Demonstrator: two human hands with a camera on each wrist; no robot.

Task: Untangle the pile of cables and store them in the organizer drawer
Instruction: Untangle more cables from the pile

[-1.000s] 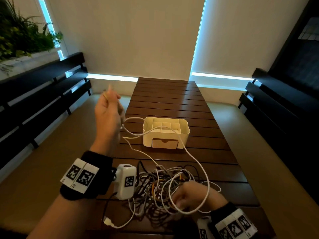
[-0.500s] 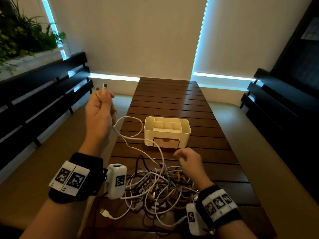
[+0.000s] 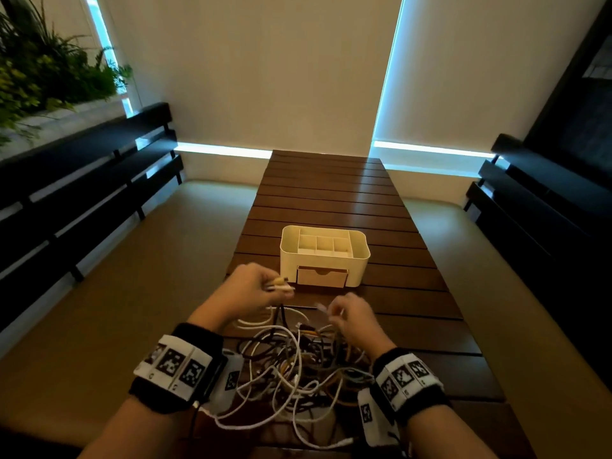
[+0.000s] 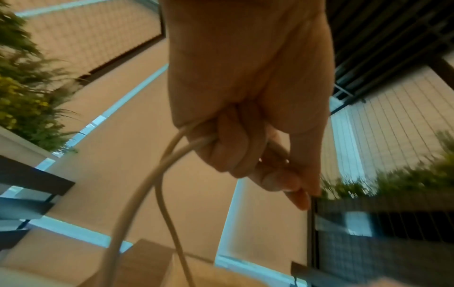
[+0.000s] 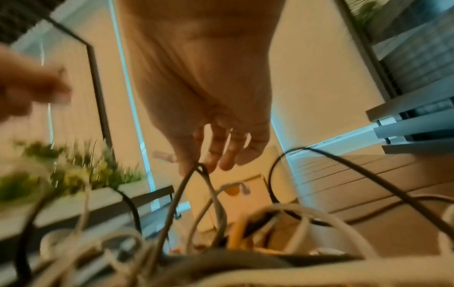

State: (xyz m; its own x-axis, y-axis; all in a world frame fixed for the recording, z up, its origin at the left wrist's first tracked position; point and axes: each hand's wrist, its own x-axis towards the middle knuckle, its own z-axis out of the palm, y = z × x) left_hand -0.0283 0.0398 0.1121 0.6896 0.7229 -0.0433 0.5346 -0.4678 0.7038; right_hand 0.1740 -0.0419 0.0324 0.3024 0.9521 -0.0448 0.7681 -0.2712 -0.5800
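A tangled pile of white, black and orange cables (image 3: 298, 369) lies on the near end of the wooden table (image 3: 331, 193). My left hand (image 3: 278, 289) grips a folded white cable (image 3: 281, 285) just above the pile, in front of the organizer's drawer (image 3: 319, 278), which is closed. In the left wrist view the fist (image 4: 245, 155) holds two strands of that cable (image 4: 157, 174). My right hand (image 3: 331, 313) pinches a grey cable near its plug (image 3: 319, 306), over the pile's far right. In the right wrist view its fingers (image 5: 203, 161) lift that cable (image 5: 196, 174) out of the pile (image 5: 172, 242).
The white organizer (image 3: 359, 256) with several open top compartments stands mid-table. Dark slatted benches (image 3: 82, 193) (image 3: 546, 200) run along both sides of the table. Plants (image 3: 39, 74) fill the upper left. Table slats stretch beyond the organizer to the wall.
My left hand came down from a raised position at the left to just before the drawer, still gripping the white cable. My right hand left the pile's near side and took a cable end.
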